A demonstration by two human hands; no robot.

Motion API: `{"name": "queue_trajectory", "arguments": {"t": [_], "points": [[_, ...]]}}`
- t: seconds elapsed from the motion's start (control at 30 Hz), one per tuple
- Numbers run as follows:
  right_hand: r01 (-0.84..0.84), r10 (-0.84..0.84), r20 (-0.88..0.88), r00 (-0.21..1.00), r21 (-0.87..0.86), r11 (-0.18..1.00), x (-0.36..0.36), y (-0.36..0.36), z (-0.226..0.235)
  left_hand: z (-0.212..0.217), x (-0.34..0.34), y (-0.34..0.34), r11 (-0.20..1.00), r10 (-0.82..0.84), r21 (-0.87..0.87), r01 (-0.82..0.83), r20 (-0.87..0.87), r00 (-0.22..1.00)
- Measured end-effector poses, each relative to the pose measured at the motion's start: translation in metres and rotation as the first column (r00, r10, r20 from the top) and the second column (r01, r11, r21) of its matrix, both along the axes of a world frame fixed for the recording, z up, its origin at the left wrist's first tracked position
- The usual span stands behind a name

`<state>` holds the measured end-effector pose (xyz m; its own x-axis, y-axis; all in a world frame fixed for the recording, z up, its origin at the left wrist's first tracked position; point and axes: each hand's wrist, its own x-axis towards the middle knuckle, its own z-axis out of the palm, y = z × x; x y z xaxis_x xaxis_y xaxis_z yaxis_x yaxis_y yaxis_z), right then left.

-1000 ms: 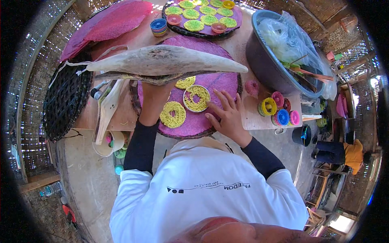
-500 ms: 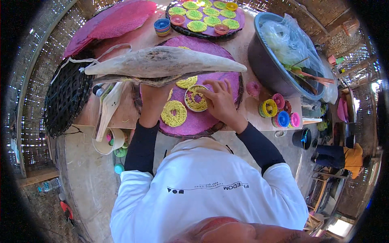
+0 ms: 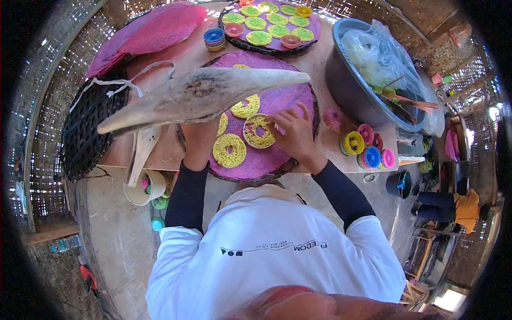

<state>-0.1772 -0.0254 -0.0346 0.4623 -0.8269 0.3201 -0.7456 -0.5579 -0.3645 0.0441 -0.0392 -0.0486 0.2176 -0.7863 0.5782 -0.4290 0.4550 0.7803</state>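
My left hand (image 3: 198,134) is raised over the purple round tray (image 3: 282,69), closed around a long, pale wooden tool (image 3: 202,96) with tapered ends. The tool hides its fingers. Below, a shallow white ring (image 3: 245,128) lies on the tray, with thin yellow strands (image 3: 260,140) inside it. At the ring's right rim, my right hand (image 3: 293,128) pinches the edge with thumb and forefinger, its other fingers lifted apart. Lacy yellow rounds with open middles, such as this yellow round (image 3: 229,150), lie beside the ring.
A second tray (image 3: 288,48) carries green-and-yellow rounds. Stacks of coloured rings (image 3: 353,143) sit right, near a big grey tub (image 3: 341,69) holding plastic bags. Blue stacked rings (image 3: 214,37) stand at the back. Left are pink sheets (image 3: 144,37) and a black woven tray (image 3: 88,133). Another person (image 3: 448,208) is far right.
The wooden tool has swung, its left end dropping and its right end shifting left. More yellow strands show inside the ring. My right hand remains at the rim, shifted slightly right.
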Motion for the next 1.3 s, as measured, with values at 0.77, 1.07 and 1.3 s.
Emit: {"name": "queue_trajectory", "arguments": {"t": [0.77, 1.07, 1.3], "points": [[-0.354, 0.069, 0.791, 0.608, 0.193, 0.915, -0.063, -0.043, 0.176, 0.150, -0.097, 0.019, 0.876, -0.252, -0.040, 0.480, 0.811, 0.529], [0.107, 0.298, 0.906, 0.301, -0.342, 0.933, -0.227, -0.001, 0.222, 0.099, -0.124, 0.021, 0.693, -0.688, 0.349, 0.630, 0.060, 0.724], [-0.308, 0.003, 0.901, -0.434, -0.152, 0.939, -0.168, -0.088, 0.145, 0.078, -0.157, -0.031, 0.627, -0.739, -0.569, 0.533, -0.217, 0.638]]}}
